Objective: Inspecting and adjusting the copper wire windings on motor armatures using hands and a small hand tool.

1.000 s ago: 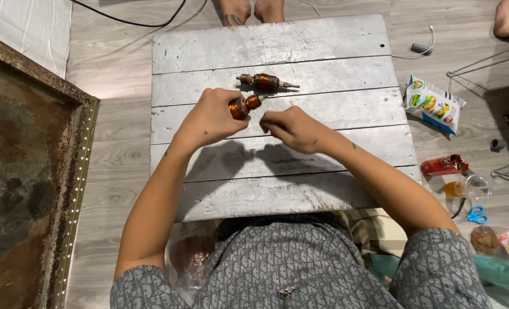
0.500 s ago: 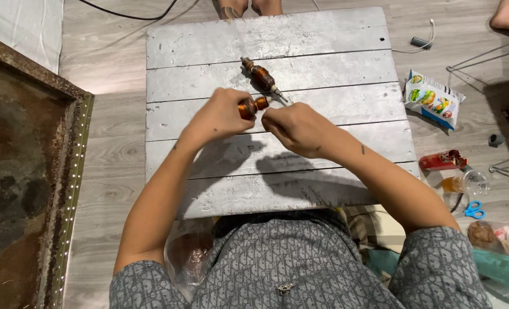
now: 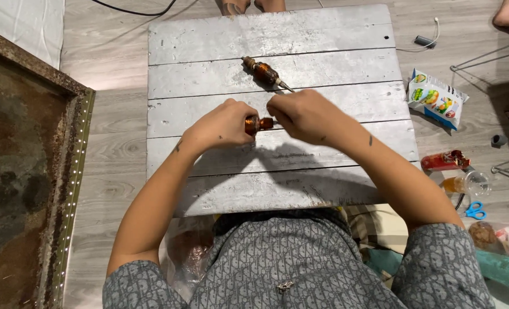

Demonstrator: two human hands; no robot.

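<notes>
A small copper-wound motor rotor [image 3: 254, 123] is gripped in the closed left hand [image 3: 223, 123] just above the middle of the grey plank bench [image 3: 277, 189], so its end is offered to the right hand [image 3: 306, 114], whose fingers are pinched shut at that tip. A second rotor [image 3: 264, 72] is left lying farther back, within easy reach

Under the left hand [image 3: 223, 123] and the right hand [image 3: 306, 114], a low table of weathered silver-grey painted planks [image 3: 323, 34], on a pale grey wood-look plank floor [image 3: 111, 143]. Far left of the left hand, a large rust-brown panel in a studded metal frame [image 3: 71, 189], with white quilted fabric [image 3: 25, 23] beyond it. Beyond both hands, a black cable [image 3: 134, 10] across the floor. Right of the right hand, a white cable with a small dark plug [image 3: 423, 40], thin grey wire rack legs [image 3: 483, 54], and blue-handled scissors [image 3: 475, 210] nearer the body. Soft indoor light, blurred shadows on the planks.
</notes>
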